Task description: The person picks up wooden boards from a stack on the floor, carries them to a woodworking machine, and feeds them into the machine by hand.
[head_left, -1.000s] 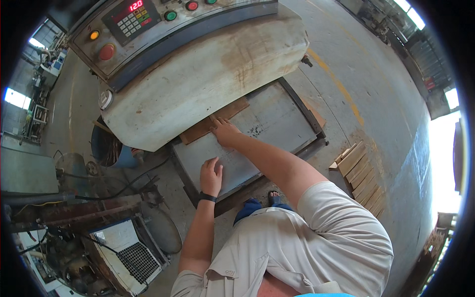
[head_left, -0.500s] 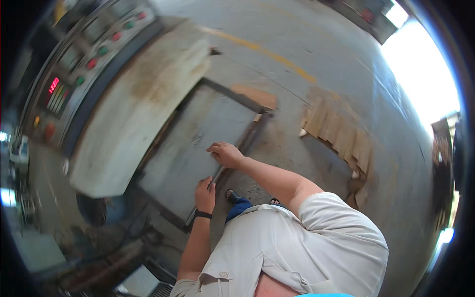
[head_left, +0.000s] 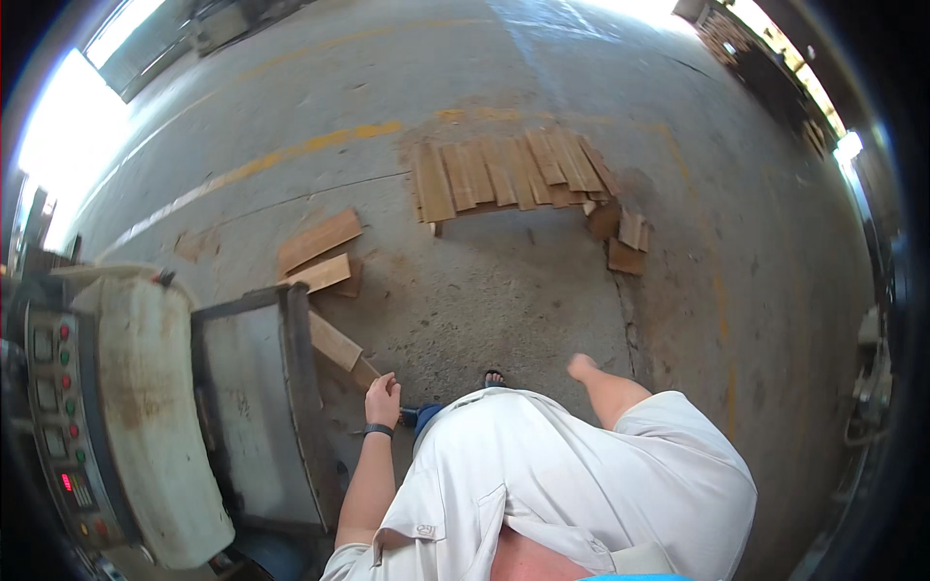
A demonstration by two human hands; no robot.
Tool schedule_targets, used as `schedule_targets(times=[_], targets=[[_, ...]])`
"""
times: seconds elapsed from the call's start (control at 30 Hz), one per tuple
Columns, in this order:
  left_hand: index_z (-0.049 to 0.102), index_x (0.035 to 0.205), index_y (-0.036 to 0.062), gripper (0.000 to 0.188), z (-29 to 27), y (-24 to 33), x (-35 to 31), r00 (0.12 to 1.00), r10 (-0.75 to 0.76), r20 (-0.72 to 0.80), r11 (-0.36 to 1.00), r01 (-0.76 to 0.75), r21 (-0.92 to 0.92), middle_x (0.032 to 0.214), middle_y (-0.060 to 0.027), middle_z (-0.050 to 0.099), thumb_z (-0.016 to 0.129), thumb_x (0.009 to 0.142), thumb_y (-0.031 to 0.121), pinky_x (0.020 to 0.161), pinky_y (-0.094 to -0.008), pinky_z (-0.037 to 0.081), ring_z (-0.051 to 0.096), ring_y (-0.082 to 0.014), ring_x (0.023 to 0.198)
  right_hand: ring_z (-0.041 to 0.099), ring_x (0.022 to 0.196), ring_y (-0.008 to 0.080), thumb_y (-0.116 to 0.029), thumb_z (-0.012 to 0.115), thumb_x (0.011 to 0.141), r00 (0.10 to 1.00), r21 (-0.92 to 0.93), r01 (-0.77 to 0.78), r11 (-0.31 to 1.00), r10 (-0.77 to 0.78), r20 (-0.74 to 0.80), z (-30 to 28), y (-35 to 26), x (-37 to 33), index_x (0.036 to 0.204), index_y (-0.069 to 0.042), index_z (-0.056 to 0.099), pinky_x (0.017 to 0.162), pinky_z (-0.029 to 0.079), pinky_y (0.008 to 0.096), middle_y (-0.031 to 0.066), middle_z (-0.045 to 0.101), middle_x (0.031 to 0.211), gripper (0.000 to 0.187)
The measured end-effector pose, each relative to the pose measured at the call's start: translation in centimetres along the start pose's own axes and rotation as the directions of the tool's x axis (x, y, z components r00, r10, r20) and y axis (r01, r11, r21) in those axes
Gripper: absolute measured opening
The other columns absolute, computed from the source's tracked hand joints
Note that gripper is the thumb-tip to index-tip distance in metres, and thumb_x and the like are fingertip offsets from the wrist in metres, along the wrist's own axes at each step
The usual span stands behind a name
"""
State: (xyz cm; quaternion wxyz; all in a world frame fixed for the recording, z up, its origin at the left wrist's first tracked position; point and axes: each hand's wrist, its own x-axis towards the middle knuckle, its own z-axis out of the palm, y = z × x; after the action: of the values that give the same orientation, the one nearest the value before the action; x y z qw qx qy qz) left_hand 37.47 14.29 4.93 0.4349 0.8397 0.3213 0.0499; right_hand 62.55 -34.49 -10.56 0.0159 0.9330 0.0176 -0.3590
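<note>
My left hand (head_left: 384, 399), with a dark band at the wrist, is raised beside the near right side of a grey metal-topped table (head_left: 254, 416). Its fingers are curled in, and what they hold, if anything, is hidden. Beyond those fingers a narrow wooden board (head_left: 334, 341) lies low by the table's side. Out to the right, my right hand (head_left: 581, 366) hangs over the concrete floor, apart from any object. It is small and smeared, so its fingers do not show clearly.
Ahead stands a row of wooden boards (head_left: 499, 172), raised off the floor, with short pieces (head_left: 628, 242) at its right end. More loose boards (head_left: 320, 240) lie left of centre. A machine control panel (head_left: 70, 407) with red and green buttons borders the left.
Both hands have come away from the table top. My view has swung right, so the table now sits at the left and the board row ahead. My right hand is out to the right.
</note>
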Motion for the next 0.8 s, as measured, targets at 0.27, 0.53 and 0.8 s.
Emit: schedule_targets(times=[0.27,0.53,0.8], targets=[[0.070,0.117,0.0039,0.036,7.9,-5.9,2.1,0.890,-0.359,0.281,0.924,0.297,0.239,0.110,-0.0160,0.072,0.071,0.085,0.020,0.094,-0.0386,0.053,0.069,-0.0304,0.104,0.070,0.092,0.0340,-0.037,0.070,0.080,0.969,0.034,-0.054,0.998,0.044,0.243,5.0,18.5,-3.7,0.096,-0.009,0.077,0.083,0.055,0.0450,0.0144,0.074,0.100,0.033],[0.071,0.119,0.0060,0.038,11.7,-6.1,9.4,0.775,-0.472,0.421,0.852,0.277,0.445,0.116,-0.0155,0.071,0.072,0.084,0.021,0.097,-0.0394,0.052,0.067,-0.0310,0.111,0.070,0.095,0.0252,-0.024,0.071,0.081,0.984,0.489,-0.005,0.872,-0.082,0.156,-4.2,2.7,5.3,0.112,-0.006,0.071,0.085,0.055,0.0380,0.0134,0.073,0.108,0.035],[0.070,0.116,0.0029,0.036,15.2,-6.8,33.1,0.814,-0.320,0.484,0.917,0.139,0.374,0.109,-0.0163,0.073,0.071,0.086,0.022,0.092,-0.0399,0.053,0.068,-0.0316,0.103,0.069,0.093,0.0219,-0.020,0.070,0.087,0.988,0.632,0.113,0.767,-0.154,0.010,-19.1,-12.9,19.8,0.119,-0.005,0.067,0.084,0.054,0.0349,0.0102,0.073,0.102,0.036]])
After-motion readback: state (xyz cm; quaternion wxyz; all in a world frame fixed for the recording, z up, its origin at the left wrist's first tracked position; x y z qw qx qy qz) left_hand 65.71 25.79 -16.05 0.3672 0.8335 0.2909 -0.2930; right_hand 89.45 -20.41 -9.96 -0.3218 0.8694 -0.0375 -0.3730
